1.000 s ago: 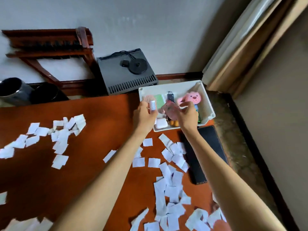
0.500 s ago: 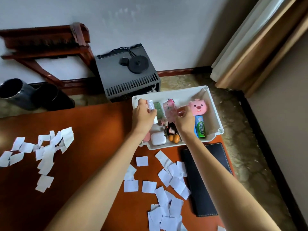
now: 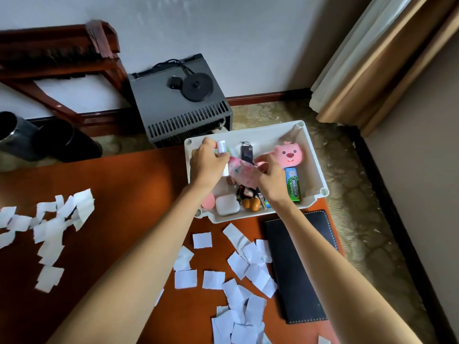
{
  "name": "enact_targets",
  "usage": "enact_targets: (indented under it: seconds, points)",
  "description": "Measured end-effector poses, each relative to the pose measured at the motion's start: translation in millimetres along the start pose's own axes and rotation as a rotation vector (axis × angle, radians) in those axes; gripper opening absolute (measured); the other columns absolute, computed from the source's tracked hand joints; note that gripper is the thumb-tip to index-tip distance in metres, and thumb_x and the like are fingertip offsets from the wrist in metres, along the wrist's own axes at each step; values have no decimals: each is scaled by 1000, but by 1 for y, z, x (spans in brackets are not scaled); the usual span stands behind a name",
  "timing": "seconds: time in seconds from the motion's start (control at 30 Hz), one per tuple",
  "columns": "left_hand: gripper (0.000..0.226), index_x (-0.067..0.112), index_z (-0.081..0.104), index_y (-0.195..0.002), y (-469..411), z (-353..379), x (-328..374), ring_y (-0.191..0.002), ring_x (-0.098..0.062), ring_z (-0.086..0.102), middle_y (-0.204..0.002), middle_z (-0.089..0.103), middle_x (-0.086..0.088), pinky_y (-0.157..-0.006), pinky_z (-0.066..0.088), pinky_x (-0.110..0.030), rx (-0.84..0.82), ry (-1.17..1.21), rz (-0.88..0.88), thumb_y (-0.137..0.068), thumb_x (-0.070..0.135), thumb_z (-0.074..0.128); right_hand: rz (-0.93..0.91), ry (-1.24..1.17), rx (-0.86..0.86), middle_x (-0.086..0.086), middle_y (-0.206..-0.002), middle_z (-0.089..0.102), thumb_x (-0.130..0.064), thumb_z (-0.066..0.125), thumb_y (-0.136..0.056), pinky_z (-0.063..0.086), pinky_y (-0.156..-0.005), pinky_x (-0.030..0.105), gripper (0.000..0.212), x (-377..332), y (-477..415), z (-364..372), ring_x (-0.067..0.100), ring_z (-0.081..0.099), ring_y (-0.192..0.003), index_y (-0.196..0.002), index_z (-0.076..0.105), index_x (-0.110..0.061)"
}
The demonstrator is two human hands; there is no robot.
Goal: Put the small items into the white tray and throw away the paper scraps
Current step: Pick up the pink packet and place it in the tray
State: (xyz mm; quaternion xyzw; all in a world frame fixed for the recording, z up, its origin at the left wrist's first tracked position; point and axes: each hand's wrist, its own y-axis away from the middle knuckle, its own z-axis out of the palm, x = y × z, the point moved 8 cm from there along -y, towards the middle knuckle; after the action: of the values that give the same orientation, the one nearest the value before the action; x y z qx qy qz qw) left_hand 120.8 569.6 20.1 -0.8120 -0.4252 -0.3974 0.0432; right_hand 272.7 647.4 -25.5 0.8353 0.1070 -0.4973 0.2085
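Far left, two dark cylinders [image 3: 37, 140] stand on the floor below a wooden rack [image 3: 62, 55] that leans on the wall. On the brown table [image 3: 129, 189], a loose bunch of white scraps [image 3: 49, 227] lies toward the left edge. Past the table's far edge sits a black box [image 3: 178, 112] with a round disc [image 3: 197, 86] and its cord on top.

The white tray [image 3: 315, 155] stands at the table's far right corner. The left hand [image 3: 207, 161] is over its left side, fingers curled round a small white tube [image 3: 222, 150] held roughly upright above the tray. Just right of it a pink packet [image 3: 242, 171] hangs between the two hands, also above the tray. The left fingers may touch its near edge, but blur leaves that unsure. The right hand [image 3: 272, 181] pinches the packet's right edge between thumb and fingertips.

In the tray, along the near wall, lie a pink pad [image 3: 208, 203], a white case [image 3: 227, 206] and a figure [image 3: 249, 198] with orange feet. A black tag [image 3: 246, 152] lies farther back. A pink toy [image 3: 289, 152] sits to the right, with a green gum pack [image 3: 293, 186] just below it.

More scraps [image 3: 248, 264] are spread on the table between the forearms. Beside them on the right lies a black wallet [image 3: 301, 266], just near the tray. A beige curtain [image 3: 372, 58] hangs at far right.
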Motion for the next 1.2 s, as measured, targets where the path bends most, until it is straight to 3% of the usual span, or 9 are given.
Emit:
enact_targets:
  seconds: [0.07, 0.17, 0.3, 0.4, 0.6, 0.77, 0.87, 0.97, 1.2]
  points:
    - [24, 4, 56, -105, 6, -5, -8, -96, -29, 59, -99, 68, -15, -65, 37, -25, 21, -23, 12, -86, 18, 58, -16, 60, -52, 7, -84, 61, -5, 56, -86, 40, -50, 7, 16, -1, 3, 7, 18, 54, -75, -100, 61, -2]
    - [22, 3, 57, -103, 9, -9, -16, -97, -31, 60, -98, 68, -16, -69, 44, -29, 42, -17, 6, -86, 17, 58, -11, 122, 41, 13, -90, 67, -10, 56, -88, 45, -60, 24, 16, -3, 4, 1, 18, 55, -76, -100, 63, -2]
    - [21, 4, 58, -103, 3, -18, -17, -100, -31, 59, -102, 67, -17, -68, 39, -25, 73, -17, 5, -86, 17, 57, -87, 147, 86, 17, -101, 69, -12, 55, -91, 45, -63, 25, 21, -18, -5, 5, 21, 60, -81, -106, 62, 0]
    - [22, 7, 58, -105, -2, -23, -17, -103, -30, 57, -106, 66, -16, -69, 36, -23, 89, -12, -10, -86, 18, 57, -111, 187, 58, 18, -102, 69, -12, 53, -92, 47, -56, 18, 22, -23, -18, 18, 29, 65, -90, -110, 60, -2]
    - [22, 7, 58, -105, -13, -22, -20, -104, -29, 56, -106, 66, -15, -70, 37, -23, 95, -21, -24, -87, 18, 57, -155, 236, 115, 22, -100, 70, -4, 49, -90, 57, -74, 45, 22, -37, -37, 27, 34, 67, -90, -105, 66, -3]
    - [22, 8, 57, -106, -19, -18, -24, -104, -29, 57, -106, 66, -15, -74, 43, -27, 85, -15, -43, -87, 19, 56, -188, 256, 26, 18, -100, 71, -1, 46, -90, 51, -58, 21, 27, -37, -47, 40, 28, 65, -77, -109, 66, -3]
    - [22, 7, 57, -106, -21, -19, -26, -102, -30, 59, -106, 67, -15, -75, 45, -27, 89, -5, -38, -87, 17, 57, -152, 164, 52, 19, -100, 71, 2, 48, -88, 56, -65, 33, 27, -33, -49, 40, 25, 63, -73, -112, 61, -1]
    - [21, 6, 57, -105, -21, -18, -27, -101, -29, 60, -104, 67, -15, -72, 42, -25, 88, 5, -30, -87, 17, 57, -111, 123, 108, 22, -91, 70, 4, 54, -83, 55, -73, 50, 18, -25, -47, 37, 35, 65, -80, -99, 61, 4]
    - [21, 4, 57, -102, -20, -19, -23, -101, -31, 59, -102, 67, -16, -77, 45, -29, 91, 32, -4, -85, 16, 59, -130, 327, 126, 23, -103, 60, 0, 53, -84, 47, -77, 38, 22, -25, -39, 31, 36, 59, -88, -104, 61, 6]
